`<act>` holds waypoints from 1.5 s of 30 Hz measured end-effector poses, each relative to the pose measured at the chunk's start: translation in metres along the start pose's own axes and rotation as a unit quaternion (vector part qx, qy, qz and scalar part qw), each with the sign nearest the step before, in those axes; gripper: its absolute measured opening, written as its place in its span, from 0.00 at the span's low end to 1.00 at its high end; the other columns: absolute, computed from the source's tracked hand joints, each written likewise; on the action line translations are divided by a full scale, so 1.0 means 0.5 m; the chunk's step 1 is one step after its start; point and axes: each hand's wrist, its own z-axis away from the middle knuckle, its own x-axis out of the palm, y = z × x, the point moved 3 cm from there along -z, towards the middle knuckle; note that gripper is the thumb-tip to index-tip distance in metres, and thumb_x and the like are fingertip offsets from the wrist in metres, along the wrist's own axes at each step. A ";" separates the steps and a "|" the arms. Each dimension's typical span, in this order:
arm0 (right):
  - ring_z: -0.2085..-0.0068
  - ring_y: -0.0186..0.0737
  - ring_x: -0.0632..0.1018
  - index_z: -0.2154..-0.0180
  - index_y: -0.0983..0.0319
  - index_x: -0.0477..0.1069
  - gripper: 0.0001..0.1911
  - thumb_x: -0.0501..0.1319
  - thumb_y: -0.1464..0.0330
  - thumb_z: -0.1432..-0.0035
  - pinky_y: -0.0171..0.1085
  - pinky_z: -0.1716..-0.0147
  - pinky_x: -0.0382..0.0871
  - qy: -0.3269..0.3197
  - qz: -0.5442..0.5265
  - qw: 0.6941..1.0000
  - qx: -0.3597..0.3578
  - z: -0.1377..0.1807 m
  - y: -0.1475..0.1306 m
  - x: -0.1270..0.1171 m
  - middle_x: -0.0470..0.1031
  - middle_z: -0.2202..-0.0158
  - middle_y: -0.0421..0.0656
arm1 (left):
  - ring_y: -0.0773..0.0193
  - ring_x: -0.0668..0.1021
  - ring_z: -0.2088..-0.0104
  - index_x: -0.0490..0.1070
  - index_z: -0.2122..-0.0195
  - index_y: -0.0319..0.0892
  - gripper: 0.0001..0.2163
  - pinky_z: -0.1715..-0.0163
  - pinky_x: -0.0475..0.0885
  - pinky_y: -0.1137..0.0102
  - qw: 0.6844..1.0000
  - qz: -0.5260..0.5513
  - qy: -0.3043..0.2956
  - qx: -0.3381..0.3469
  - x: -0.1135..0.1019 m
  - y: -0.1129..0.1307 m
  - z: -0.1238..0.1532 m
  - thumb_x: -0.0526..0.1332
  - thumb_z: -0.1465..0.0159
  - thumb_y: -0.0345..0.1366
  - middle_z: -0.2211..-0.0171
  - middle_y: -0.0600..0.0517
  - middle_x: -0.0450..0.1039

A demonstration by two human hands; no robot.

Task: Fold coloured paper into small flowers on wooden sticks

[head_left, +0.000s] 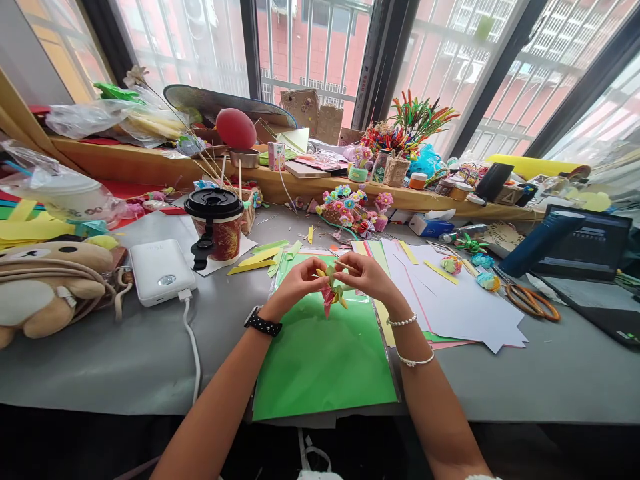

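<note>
Above the green paper sheet (325, 363), my left hand (299, 283) pinches a small paper flower (330, 293) with pink, yellow and green petals pointing down. My right hand (369, 275) is closed at the flower's other side, its fingers around a thin, light-brown stick (345, 266). The stick's tip is close to the top of the flower; whether it touches is too small to tell. My fingers partly hide the flower's upper part. Yellow paper strips (257, 260) lie beyond my left hand.
A lidded coffee cup (220, 233) and a white power bank (163, 272) with a cable stand on the left. White paper sheets (450, 307), folded paper flowers (487, 281), orange-handled scissors (533, 301) and a laptop (585, 253) lie right. A cluttered ledge (310, 180) runs behind.
</note>
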 end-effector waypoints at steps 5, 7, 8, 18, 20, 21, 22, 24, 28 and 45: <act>0.81 0.25 0.56 0.69 0.63 0.62 0.12 0.58 0.61 0.51 0.28 0.82 0.49 -0.003 0.031 1.000 0.001 -0.002 0.003 0.003 0.59 0.80 0.34 | 0.72 0.71 0.74 0.61 0.70 0.39 0.12 0.73 0.67 0.75 1.000 -0.009 0.007 -0.008 -0.003 -0.004 -0.002 0.63 0.50 0.38 0.73 0.56 0.64; 0.80 0.25 0.57 0.69 0.63 0.62 0.11 0.58 0.63 0.51 0.28 0.82 0.50 -0.002 0.036 0.999 0.001 -0.004 0.005 0.004 0.60 0.79 0.34 | 0.73 0.71 0.74 0.61 0.70 0.39 0.12 0.74 0.67 0.76 1.000 -0.011 0.008 -0.003 -0.003 -0.004 -0.002 0.63 0.50 0.38 0.73 0.57 0.63; 0.80 0.25 0.57 0.69 0.63 0.62 0.10 0.58 0.63 0.51 0.28 0.82 0.50 -0.001 0.036 0.999 0.000 -0.004 0.006 0.004 0.60 0.79 0.34 | 0.73 0.71 0.74 0.60 0.70 0.39 0.13 0.74 0.67 0.76 1.000 -0.012 0.007 -0.002 -0.003 -0.004 -0.002 0.63 0.50 0.38 0.73 0.57 0.63; 0.81 0.25 0.56 0.70 0.63 0.62 0.09 0.58 0.64 0.51 0.28 0.82 0.49 0.003 0.029 1.000 -0.004 -0.004 0.007 0.004 0.58 0.81 0.33 | 0.70 0.72 0.71 0.61 0.70 0.39 0.13 0.70 0.71 0.73 1.000 -0.017 0.005 -0.003 0.000 0.006 0.002 0.63 0.50 0.39 0.71 0.55 0.64; 0.81 0.25 0.57 0.70 0.63 0.62 0.09 0.58 0.64 0.51 0.28 0.82 0.50 0.001 0.027 1.000 -0.006 -0.003 0.006 0.004 0.59 0.80 0.33 | 0.70 0.72 0.71 0.61 0.70 0.39 0.13 0.71 0.71 0.73 1.000 -0.023 0.004 -0.003 0.000 0.007 0.003 0.63 0.50 0.40 0.71 0.54 0.64; 0.81 0.25 0.57 0.70 0.63 0.62 0.10 0.58 0.64 0.51 0.28 0.82 0.50 0.001 0.027 1.000 -0.006 -0.003 0.005 0.004 0.60 0.79 0.34 | 0.70 0.72 0.71 0.61 0.70 0.39 0.13 0.71 0.71 0.73 1.000 -0.025 0.004 -0.003 0.000 0.008 0.004 0.63 0.50 0.40 0.71 0.54 0.64; 0.81 0.25 0.57 0.70 0.63 0.62 0.10 0.58 0.64 0.51 0.28 0.82 0.50 0.000 0.028 1.000 -0.007 -0.003 0.004 0.004 0.60 0.79 0.34 | 0.70 0.72 0.71 0.61 0.70 0.39 0.13 0.71 0.71 0.73 1.000 -0.026 0.006 -0.004 0.001 0.009 0.005 0.63 0.50 0.40 0.71 0.54 0.64; 0.81 0.25 0.57 0.70 0.63 0.62 0.09 0.58 0.64 0.51 0.28 0.82 0.50 0.000 0.033 0.999 -0.009 -0.004 0.000 0.004 0.60 0.80 0.34 | 0.70 0.72 0.72 0.61 0.70 0.39 0.13 0.71 0.71 0.73 1.000 -0.028 0.011 -0.005 0.002 0.011 0.005 0.63 0.50 0.40 0.72 0.55 0.63; 0.81 0.25 0.56 0.70 0.63 0.62 0.09 0.58 0.64 0.51 0.28 0.82 0.50 0.001 0.049 0.999 -0.012 -0.004 -0.004 0.006 0.58 0.81 0.33 | 0.72 0.71 0.74 0.59 0.72 0.39 0.14 0.75 0.70 0.75 0.999 -0.039 0.025 -0.006 0.002 0.009 0.004 0.63 0.51 0.40 0.74 0.57 0.62; 0.81 0.25 0.57 0.70 0.63 0.61 0.07 0.58 0.66 0.51 0.28 0.82 0.50 0.020 0.071 0.997 -0.018 -0.007 0.002 0.009 0.61 0.79 0.34 | 0.70 0.71 0.72 0.60 0.73 0.39 0.12 0.72 0.70 0.72 0.989 -0.129 0.060 0.040 0.000 0.015 0.003 0.61 0.49 0.41 0.74 0.55 0.64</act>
